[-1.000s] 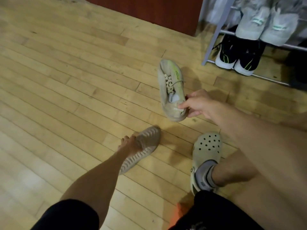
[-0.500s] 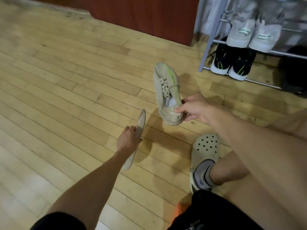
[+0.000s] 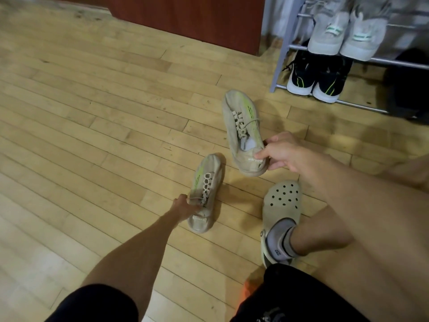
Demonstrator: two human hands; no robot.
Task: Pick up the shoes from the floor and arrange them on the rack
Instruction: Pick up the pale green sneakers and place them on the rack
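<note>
Pointing toes away from the person toward the rack (image 3: 282, 49), both beige sneakers lie lengthwise up the view. Each is worn, with pale laces and a neon-green stripe. The right hand (image 3: 282, 152) pinches the heel of the farther sneaker (image 3: 241, 131); the left hand (image 3: 183, 205) fingers grip the nearer sneaker (image 3: 205, 194) by its collar, low over the wooden floor (image 3: 92, 135). Grey and black pairs fill the rack.
</note>
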